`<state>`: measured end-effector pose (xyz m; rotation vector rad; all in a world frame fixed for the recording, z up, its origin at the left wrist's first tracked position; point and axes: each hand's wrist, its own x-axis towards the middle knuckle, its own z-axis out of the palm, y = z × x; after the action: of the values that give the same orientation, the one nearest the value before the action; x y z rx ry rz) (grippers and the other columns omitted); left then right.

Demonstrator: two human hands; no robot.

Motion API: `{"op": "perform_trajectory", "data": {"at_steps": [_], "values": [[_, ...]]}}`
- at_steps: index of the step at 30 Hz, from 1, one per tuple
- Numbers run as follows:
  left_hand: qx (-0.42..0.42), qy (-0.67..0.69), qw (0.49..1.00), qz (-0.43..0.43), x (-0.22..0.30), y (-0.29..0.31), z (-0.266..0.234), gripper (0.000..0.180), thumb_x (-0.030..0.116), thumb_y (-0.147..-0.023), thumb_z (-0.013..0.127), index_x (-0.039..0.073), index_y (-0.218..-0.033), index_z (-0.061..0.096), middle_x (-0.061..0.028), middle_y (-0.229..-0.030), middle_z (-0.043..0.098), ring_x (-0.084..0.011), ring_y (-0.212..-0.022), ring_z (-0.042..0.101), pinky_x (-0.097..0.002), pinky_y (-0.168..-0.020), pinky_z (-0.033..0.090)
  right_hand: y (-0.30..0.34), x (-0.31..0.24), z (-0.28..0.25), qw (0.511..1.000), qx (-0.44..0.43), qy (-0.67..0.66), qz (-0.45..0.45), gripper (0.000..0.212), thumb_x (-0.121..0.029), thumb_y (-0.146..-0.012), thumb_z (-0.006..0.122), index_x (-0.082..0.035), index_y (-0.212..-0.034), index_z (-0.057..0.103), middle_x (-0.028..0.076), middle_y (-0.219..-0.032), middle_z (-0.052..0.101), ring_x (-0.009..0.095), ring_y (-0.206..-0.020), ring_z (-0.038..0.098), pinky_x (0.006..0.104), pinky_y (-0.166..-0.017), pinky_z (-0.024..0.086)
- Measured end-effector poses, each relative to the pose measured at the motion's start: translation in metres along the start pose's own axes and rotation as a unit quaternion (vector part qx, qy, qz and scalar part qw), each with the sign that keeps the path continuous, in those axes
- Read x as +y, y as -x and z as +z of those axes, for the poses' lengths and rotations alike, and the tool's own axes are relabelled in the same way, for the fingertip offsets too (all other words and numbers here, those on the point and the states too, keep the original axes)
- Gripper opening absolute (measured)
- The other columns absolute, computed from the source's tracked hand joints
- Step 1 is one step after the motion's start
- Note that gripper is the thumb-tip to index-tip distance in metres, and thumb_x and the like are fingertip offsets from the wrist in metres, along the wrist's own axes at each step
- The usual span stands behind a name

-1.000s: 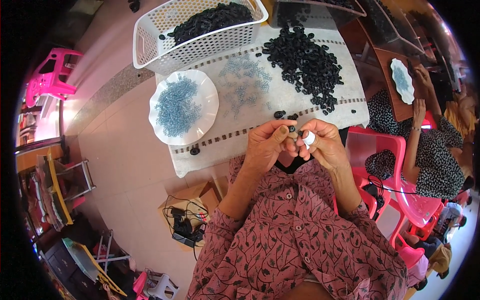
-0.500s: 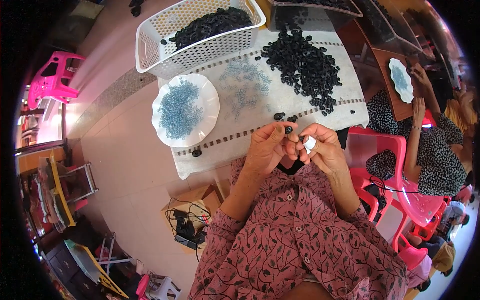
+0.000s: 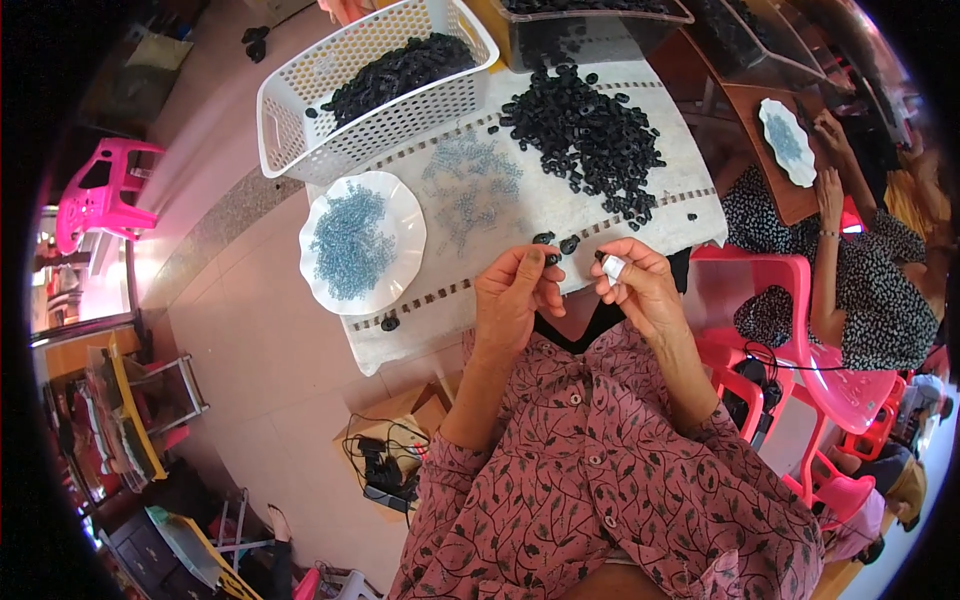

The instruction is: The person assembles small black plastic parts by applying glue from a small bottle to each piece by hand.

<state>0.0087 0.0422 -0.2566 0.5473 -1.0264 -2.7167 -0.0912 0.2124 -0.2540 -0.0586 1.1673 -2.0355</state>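
Over the near edge of the cloth-covered table [image 3: 430, 320], my left hand [image 3: 512, 295] pinches a small black part [image 3: 552, 259] between thumb and fingers. A short distance to its right, my right hand [image 3: 645, 285] is closed with a small dark piece [image 3: 600, 257] at its fingertips; its exact kind is too small to tell. A white wrap [image 3: 613, 269] covers that thumb. Just beyond my hands lie a couple of loose black parts [image 3: 569, 244]. A large heap of black parts [image 3: 585, 140] spreads over the cloth farther off.
At left, a white wavy-rimmed plate [image 3: 408, 210] bears small clear-blue pieces [image 3: 350, 240]; more clear pieces [image 3: 470, 180] are scattered beside it. Behind stand a white basket [image 3: 375, 120] of black parts and a clear bin [image 3: 600, 35]. A co-worker [image 3: 875, 310] sits at right, past a pink chair [image 3: 795, 280].
My hands, close together before, have moved apart, each with a small dark piece at its fingertips. The whole view has shifted slightly.
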Motion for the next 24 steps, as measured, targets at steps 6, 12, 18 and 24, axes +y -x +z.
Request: {"op": "perform_trajectory", "data": {"at_steps": [6,12,18,24], "values": [[-0.017,-0.123,0.992,0.01,-0.015,-0.003,0.017,0.018,0.009,-0.091,0.058,-0.002,-0.105,0.061,-0.0072,-0.084,0.063,-0.0093,-0.065,0.059,-0.0249,-0.056,0.055,0.002,-0.009,-0.007,0.995,0.068,0.057,-0.033,0.017,0.0,-0.088,0.055,0.003,-0.104,0.059,0.014,-0.089,0.066,0.016,-0.069,0.066,0.0217,-0.057,0.054],[-0.037,0.01,0.999,-0.029,-0.02,-0.003,0.013,0.018,0.002,-0.088,0.059,-0.001,-0.106,0.062,-0.0063,-0.083,0.063,-0.0113,-0.071,0.062,-0.0264,-0.063,0.056,-0.003,-0.017,-0.017,0.941,0.127,0.299,-0.091,0.014,-0.002,-0.085,0.059,0.0,-0.098,0.065,0.003,-0.078,0.065,0.007,-0.064,0.06,0.019,-0.056,0.048],[-0.025,0.019,0.999,0.009,-0.011,-0.003,0.003,0.017,0.002,-0.089,0.058,-0.002,-0.105,0.062,-0.008,-0.087,0.063,-0.0121,-0.072,0.062,-0.0272,-0.064,0.057,-0.014,-0.026,-0.022,0.911,0.147,0.373,-0.093,0.018,0.002,-0.083,0.057,0.0,-0.099,0.065,0.001,-0.076,0.063,0.005,-0.064,0.056,0.0195,-0.059,0.048],[-0.012,0.022,1.0,0.009,-0.01,-0.003,0.002,0.017,0.003,-0.09,0.057,-0.003,-0.106,0.061,-0.0082,-0.084,0.063,-0.0126,-0.071,0.062,-0.0278,-0.064,0.057,-0.017,-0.021,-0.019,0.821,0.135,0.521,-0.19,0.018,0.0,-0.08,0.061,-0.001,-0.097,0.064,0.007,-0.082,0.063,0.017,-0.063,0.061,0.0274,-0.059,0.05]]}}
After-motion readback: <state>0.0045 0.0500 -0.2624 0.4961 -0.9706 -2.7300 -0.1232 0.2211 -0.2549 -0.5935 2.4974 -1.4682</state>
